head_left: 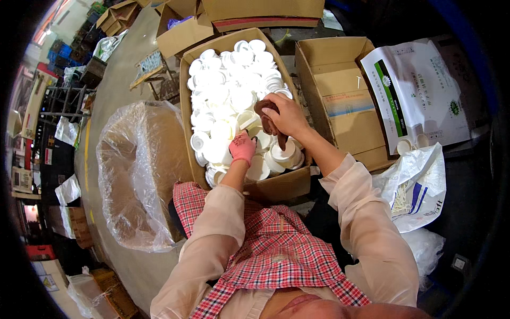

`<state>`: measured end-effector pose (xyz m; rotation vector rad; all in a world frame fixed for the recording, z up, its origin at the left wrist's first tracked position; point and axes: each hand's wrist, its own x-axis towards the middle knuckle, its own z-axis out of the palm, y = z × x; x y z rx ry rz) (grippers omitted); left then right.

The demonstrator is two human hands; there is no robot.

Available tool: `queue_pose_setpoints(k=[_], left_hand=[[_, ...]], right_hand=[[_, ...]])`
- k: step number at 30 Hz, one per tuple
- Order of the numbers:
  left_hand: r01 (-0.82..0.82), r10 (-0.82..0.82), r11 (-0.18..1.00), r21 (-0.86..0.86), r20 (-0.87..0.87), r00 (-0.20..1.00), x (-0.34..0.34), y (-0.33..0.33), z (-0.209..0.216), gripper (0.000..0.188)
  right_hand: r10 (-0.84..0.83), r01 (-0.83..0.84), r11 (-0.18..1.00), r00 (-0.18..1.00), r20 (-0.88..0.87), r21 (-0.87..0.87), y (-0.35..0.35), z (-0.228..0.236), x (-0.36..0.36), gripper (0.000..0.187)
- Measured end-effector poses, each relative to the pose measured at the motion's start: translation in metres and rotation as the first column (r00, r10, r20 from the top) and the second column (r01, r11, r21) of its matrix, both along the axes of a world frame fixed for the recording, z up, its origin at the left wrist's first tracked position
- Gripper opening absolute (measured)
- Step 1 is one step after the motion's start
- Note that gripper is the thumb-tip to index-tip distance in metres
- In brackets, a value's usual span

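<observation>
Over round white plastic lids (240,100), bare right hand (288,114) clutches crumpled brown cloth (266,118); pink-gloved left hand (243,148), can't tell grip.

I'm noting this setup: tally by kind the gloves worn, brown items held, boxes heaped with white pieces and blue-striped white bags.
Pink glove, left hand: 1
Brown cloth-like item, right hand: 1
Box heaped with white pieces: 1
Blue-striped white bag: 1
Total: 4

I saw through the head camera the pink-gloved left hand (243,148) against white round lids (241,99) in a cardboard box (280,187), the right hand (288,115) gripping a brown cloth (269,123), and a plastic-lined carton (162,141) standing left.
</observation>
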<state>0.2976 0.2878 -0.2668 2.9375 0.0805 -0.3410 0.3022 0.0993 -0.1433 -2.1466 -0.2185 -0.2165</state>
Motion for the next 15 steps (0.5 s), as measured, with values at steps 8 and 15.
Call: queue_pose_setpoints(k=[8, 15], left_hand=[[-0.297, 0.105, -0.015, -0.955, -0.297, 0.949, 0.003, 0.053, 0.003, 0.026], [-0.188, -0.010, -0.688, -0.701, -0.250, 0.968, -0.025, 0.067, 0.085, 0.048]], right_hand=[[0.156, -0.161, 0.986, 0.981, 0.114, 0.035, 0.002, 0.002, -0.003, 0.023], [0.224, -0.253, 0.966, 0.925, 0.308, 0.060, 0.073, -0.010, -0.044, 0.019]])
